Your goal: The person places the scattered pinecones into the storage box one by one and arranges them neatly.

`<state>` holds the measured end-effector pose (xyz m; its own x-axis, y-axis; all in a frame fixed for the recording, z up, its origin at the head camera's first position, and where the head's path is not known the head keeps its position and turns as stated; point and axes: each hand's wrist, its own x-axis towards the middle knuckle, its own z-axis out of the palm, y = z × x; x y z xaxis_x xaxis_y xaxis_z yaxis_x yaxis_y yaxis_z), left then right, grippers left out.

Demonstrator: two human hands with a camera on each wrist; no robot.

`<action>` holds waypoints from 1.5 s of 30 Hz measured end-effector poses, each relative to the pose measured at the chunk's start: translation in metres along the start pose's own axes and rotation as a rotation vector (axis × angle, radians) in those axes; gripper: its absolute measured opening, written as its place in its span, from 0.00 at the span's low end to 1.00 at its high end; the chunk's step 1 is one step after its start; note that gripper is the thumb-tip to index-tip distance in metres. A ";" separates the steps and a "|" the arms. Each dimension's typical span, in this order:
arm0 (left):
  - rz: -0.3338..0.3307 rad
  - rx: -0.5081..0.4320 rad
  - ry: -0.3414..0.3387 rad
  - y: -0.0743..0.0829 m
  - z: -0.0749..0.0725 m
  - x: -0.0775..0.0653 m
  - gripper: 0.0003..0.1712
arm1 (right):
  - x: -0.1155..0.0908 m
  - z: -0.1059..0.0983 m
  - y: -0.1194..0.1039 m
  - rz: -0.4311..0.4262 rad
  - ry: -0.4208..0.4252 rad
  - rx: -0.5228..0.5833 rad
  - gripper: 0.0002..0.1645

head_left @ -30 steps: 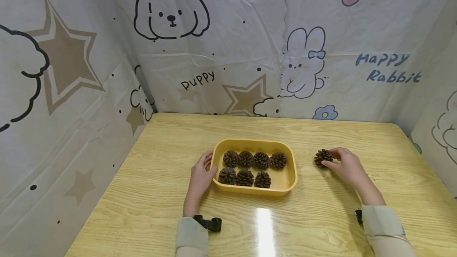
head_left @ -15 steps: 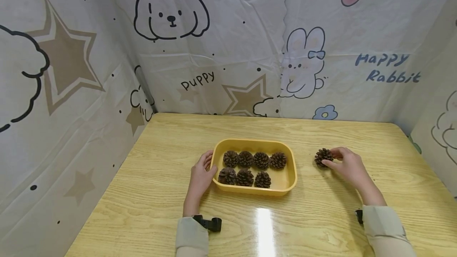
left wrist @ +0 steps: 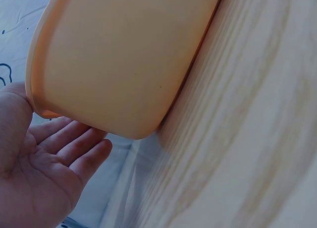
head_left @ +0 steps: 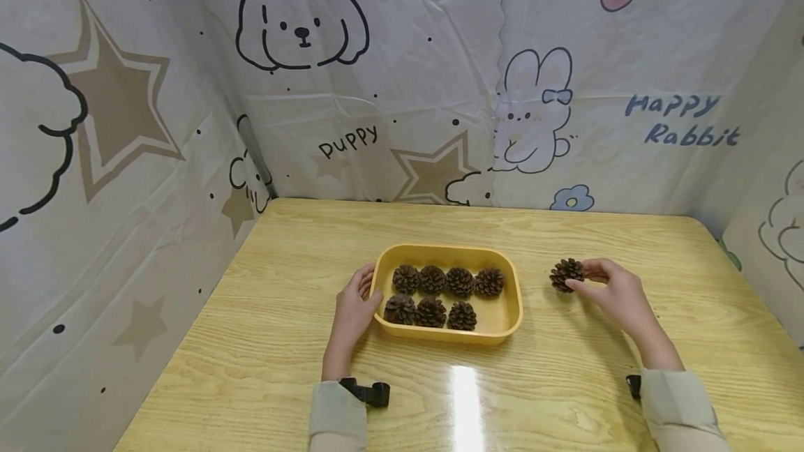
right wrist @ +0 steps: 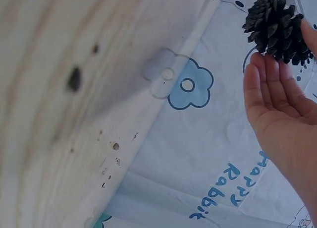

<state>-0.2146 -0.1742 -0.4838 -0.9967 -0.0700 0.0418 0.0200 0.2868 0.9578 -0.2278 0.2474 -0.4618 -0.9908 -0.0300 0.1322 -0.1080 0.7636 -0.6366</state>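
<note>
A yellow rectangular plastic tray (head_left: 515, 298) rests on the table with several brown pine cones (head_left: 430, 312) in two rows inside it. My left hand (head_left: 356, 304) holds the tray's left end, thumb over the rim and fingers along the outside. In the left wrist view, the fingers (left wrist: 81, 143) lie behind the tray's end wall (left wrist: 114, 64). To the right of the tray, my right hand (head_left: 615, 293) pinches one pine cone (head_left: 567, 275) between thumb and fingertips. The right wrist view shows this pine cone (right wrist: 275, 29) raised above the tabletop.
The wooden table (head_left: 283, 368) ends at a patterned cloth backdrop (head_left: 377, 110), with more cloth at both sides. Small dark crumbs (right wrist: 115, 146) lie on the table near the right hand. A bare patch of tray floor shows at the front right corner.
My right hand has raised the pine cone slightly and shifted it a little to the left. The left hand and the tray have stayed in place.
</note>
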 end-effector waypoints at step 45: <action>0.017 0.013 0.005 -0.019 0.002 0.007 0.30 | -0.022 0.021 -0.055 -0.312 0.055 0.158 0.22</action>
<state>-0.2222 -0.1785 -0.5020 -0.9958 -0.0702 0.0593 0.0356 0.3007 0.9531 -0.2015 0.1925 -0.4450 -0.9027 -0.2077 0.3768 -0.4202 0.6136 -0.6685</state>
